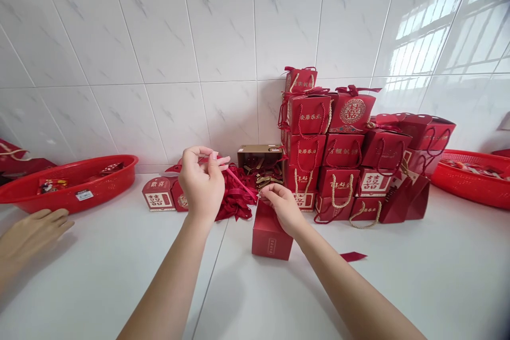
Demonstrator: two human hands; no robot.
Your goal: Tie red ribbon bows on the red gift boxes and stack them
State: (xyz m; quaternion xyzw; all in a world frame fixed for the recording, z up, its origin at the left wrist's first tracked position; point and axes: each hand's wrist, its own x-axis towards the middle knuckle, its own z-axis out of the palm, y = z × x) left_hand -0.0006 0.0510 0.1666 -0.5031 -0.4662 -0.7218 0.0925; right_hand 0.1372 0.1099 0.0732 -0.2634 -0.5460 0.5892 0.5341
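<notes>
A red ribbon stretches slantwise between my two hands. My left hand, raised at the centre left, pinches its upper end. The fingers of my right hand are pressed together at the lower end, over the top of a red gift box on the white table. My right hand covers part of the box's top. Behind the ribbon lies a heap of dark red ribbons, next to an open cardboard box with ribbons and gold pieces in it.
Several red gift boxes with rope handles are stacked at the right. Smaller boxes stand left of the heap. Red baskets sit at both sides. Another person's hand is at the left. A loose ribbon piece lies right.
</notes>
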